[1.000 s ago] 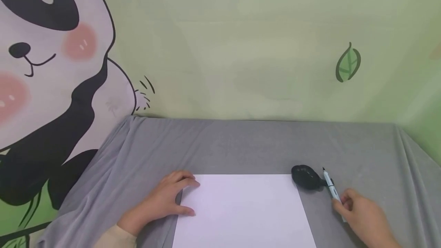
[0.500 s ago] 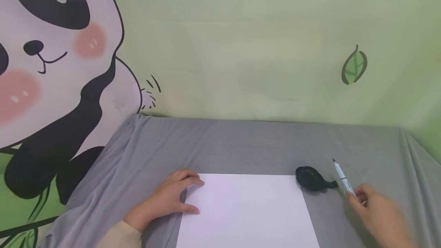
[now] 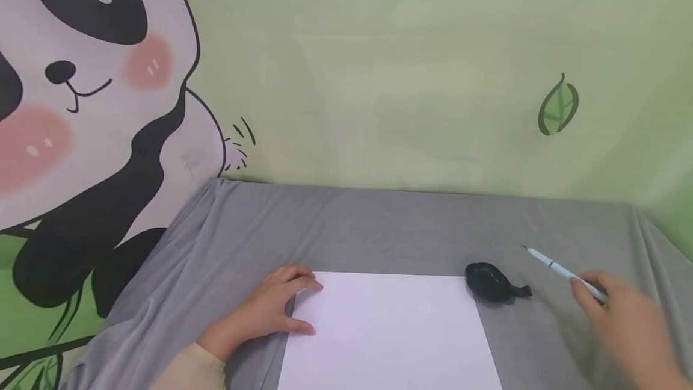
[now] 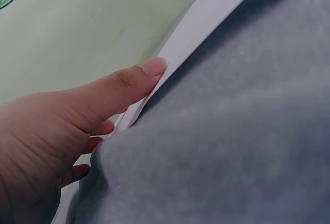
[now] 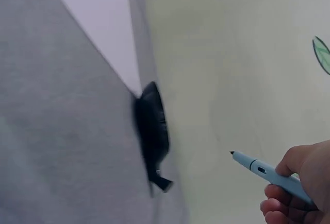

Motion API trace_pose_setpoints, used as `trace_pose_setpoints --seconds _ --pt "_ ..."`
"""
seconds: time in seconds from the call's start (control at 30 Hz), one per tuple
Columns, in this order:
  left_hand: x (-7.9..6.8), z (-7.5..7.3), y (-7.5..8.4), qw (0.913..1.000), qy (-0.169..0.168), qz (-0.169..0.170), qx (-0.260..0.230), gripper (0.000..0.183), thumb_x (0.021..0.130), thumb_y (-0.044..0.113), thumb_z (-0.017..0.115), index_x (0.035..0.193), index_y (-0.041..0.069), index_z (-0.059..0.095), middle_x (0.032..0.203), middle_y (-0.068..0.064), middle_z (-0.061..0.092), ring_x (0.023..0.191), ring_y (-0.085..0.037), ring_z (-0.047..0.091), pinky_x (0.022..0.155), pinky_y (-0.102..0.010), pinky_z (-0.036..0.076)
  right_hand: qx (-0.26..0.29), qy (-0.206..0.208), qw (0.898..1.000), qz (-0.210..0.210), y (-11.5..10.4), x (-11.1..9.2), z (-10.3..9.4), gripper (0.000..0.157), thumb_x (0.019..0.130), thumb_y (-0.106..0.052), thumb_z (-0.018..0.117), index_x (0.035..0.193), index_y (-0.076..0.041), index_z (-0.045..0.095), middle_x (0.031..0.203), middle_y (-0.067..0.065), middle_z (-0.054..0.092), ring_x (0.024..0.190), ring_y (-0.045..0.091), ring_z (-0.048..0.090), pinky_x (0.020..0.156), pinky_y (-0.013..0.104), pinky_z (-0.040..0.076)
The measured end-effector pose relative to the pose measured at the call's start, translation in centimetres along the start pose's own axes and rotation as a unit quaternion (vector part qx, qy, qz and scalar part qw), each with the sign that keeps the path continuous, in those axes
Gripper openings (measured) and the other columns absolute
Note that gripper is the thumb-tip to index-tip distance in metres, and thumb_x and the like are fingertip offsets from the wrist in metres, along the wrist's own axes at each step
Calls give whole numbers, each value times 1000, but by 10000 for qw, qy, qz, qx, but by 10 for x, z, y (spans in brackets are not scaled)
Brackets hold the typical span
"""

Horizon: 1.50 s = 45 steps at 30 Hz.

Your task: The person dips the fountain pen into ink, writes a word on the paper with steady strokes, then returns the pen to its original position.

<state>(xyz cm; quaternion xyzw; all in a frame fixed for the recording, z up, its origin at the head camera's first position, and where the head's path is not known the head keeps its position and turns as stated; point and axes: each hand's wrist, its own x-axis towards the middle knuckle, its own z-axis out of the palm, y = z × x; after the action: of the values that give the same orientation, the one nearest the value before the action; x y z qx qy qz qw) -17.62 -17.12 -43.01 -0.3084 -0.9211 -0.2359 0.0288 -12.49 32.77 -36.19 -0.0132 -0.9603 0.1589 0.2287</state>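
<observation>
A sheet of white paper (image 3: 390,330) lies flat at the front middle of the grey cloth. My left hand (image 3: 271,303) rests at its left edge, thumb and fingers spread apart; the thumb (image 4: 136,82) lies on the paper in the left wrist view. To the right of the sheet, my right hand (image 3: 628,315) grips a light blue pen (image 3: 560,269) in the air, its dark tip pointing left and away from me. The right wrist view shows the thumb and curled fingers round the pen barrel (image 5: 278,178). The pen's rear end is hidden in the hand.
A glossy black rounded thing with a narrow neck (image 3: 489,283) sits at the paper's far right corner. Grey cloth (image 3: 379,227) covers the table, with folds at both sides. Behind it stands a pale green wall (image 3: 379,107) with a printed panda (image 3: 178,119) and leaves.
My right hand has lifted the pen from beside the black thing and moved right, tilting the pen flatter. The left hand stays on the paper. The head view has shifted slightly.
</observation>
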Motion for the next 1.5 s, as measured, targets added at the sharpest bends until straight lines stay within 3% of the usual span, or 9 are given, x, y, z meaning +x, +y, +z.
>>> trace_pose_setpoints --seconds 0.2,0.47,0.8,0.93,1.1,1.17,1.33,1.5 --pt "0 0 -1 10000 2 -22 -22 62 66 47 83 119 20 64 124 -1 56 120 -26 51 100 -52 38 113 154 9998 -44 -2 8 -9 21 91 -19 61 96 1 68 73 13 64 53 -5 33 49 24 29" --pt "0 1 -1 10000 11 -39 -22 62 66 47 83 119 20 64 125 -1 56 120 -26 50 100 -52 38 426 -247 9972 563 -11 16 -18 33 97 -29 55 108 -1 67 67 9 70 47 -8 45 43 25 32" --pt "0 0 0 10000 14 -45 -10 62 66 46 83 118 19 64 124 -1 56 120 -26 51 100 -52 38 1129 -140 9868 1151 -16 28 -17 37 93 -39 60 106 -5 67 55 -23 59 49 -5 53 48 20 37" --pt "0 -1 0 10000 27 -27 -3 62 65 46 83 118 19 64 124 -2 56 119 -27 51 100 -53 39 1690 -13 9760 1373 -17 31 -15 25 92 -41 61 95 -17 66 55 -26 57 49 -1 56 49 21 38" --pt "0 0 -1 10000 13 -30 -16 61 66 47 83 118 20 64 124 -1 56 120 -26 51 101 -52 38 2499 253 9600 1240 -20 33 -8 13 94 -29 61 86 -19 64 56 -21 59 46 3 54 49 17 42" --pt "0 0 -1 10000 -6 -49 -31 61 66 47 83 118 20 64 124 -1 56 120 -26 51 101 -52 38 2780 320 9531 1155 -22 34 -5 11 95 -25 61 86 -20 65 56 -20 60 46 3 54 47 17 44" --pt "-1 0 0 10000 -30 -80 -39 61 66 48 82 118 20 64 124 -1 56 120 -26 51 101 -52 39 3215 102 9426 897 -21 35 4 19 96 -21 58 88 -34 69 60 -18 61 49 2 56 45 19 46" --pt "0 0 0 10000 11 -31 8 61 66 48 82 118 20 64 124 -1 56 119 -26 51 100 -52 39 3625 -158 9294 681 -18 32 13 20 98 -18 55 91 -25 73 64 -13 64 52 4 58 45 21 47"
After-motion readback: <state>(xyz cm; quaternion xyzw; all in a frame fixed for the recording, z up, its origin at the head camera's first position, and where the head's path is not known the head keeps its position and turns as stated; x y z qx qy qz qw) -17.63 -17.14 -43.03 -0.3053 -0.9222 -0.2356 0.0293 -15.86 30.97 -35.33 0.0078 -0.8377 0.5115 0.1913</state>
